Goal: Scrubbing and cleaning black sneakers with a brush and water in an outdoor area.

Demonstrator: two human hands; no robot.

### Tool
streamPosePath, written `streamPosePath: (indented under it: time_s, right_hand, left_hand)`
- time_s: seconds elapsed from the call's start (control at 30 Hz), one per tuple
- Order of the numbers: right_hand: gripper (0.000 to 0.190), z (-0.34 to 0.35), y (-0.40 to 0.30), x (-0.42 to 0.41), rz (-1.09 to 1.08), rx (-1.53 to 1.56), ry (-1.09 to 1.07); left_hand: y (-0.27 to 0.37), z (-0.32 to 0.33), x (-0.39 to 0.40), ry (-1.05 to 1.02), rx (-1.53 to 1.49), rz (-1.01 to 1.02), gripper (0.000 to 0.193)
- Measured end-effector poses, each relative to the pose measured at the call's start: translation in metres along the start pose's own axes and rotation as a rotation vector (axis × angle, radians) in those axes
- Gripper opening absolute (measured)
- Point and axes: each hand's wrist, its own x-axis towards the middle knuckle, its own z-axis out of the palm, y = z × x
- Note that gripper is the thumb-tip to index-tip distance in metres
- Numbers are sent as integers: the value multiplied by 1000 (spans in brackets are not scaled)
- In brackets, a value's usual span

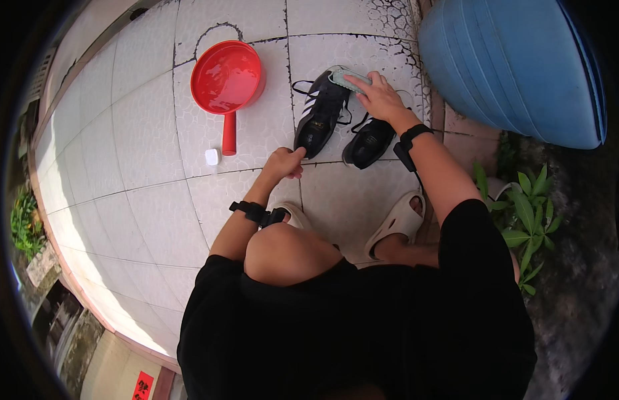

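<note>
A black sneaker with white side stripes [317,112] lies on the tiles, its toe pointing away from me. My left hand [284,163] pinches the heel rim of this shoe between thumb and fingers. In my right hand [382,97] is a pale green scrubbing brush [343,79], resting on the toe of the same sneaker. The brush's underside is hidden. A second black sneaker [372,142] sits to the right, its toe end partly covered by my right hand and wrist.
A red plastic dipper [229,75] holding water stands at the left, beside a small white container [212,157]. At the upper right is a big blue plastic tub [509,70]. A leafy plant [527,210] grows at the right edge. My slide sandals [400,220] are below the shoes.
</note>
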Motion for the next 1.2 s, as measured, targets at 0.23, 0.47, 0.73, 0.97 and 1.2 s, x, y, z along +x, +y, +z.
streamPosePath:
  time_s: [0.23,0.47,0.73,0.97,1.2]
  right_hand:
    - [55,15,-14,4,230,129,203]
    - [55,17,-13,0,278,49,149]
    - [52,12,-21,-11,75,17,17]
    - [54,13,-27,-23,-167,-65,-69]
    - [55,14,-26,-34,-65,-68,-77]
  left_hand:
    - [-25,-30,-19,89,142,-33,54]
    - [-30,-44,-24,134,142,-14,55]
    - [-42,-65,-31,278,260,9,52]
    - [-63,-66,-29,277,110,57,57]
    - [-98,-80,-33,286,8,33,58]
